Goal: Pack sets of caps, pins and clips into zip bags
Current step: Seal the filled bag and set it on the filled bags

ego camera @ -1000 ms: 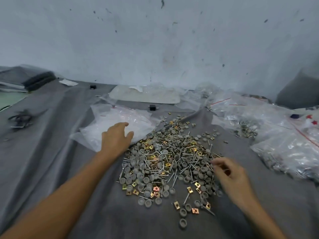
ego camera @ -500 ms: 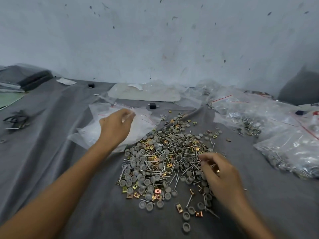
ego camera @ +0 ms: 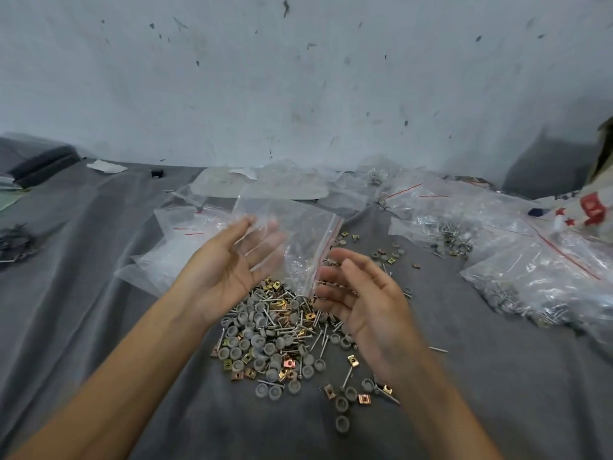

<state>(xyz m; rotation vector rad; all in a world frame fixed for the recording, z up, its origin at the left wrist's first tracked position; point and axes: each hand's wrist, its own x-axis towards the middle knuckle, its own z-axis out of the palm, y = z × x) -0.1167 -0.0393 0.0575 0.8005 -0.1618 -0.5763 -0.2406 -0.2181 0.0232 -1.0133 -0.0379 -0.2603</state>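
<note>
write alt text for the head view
A left hand holds a clear zip bag beside the right hand, above a pile of grey caps, pins and brass clips on grey cloth. Filled zip bags lie at right.

Head camera looks forward-down, seemingly close

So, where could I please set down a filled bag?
Bare grey cloth lies left, between the stack of empty clear zip bags and the dark tangle, and front right. The heap of caps, pins and clips and filled clear bags crowd centre and right.
</note>
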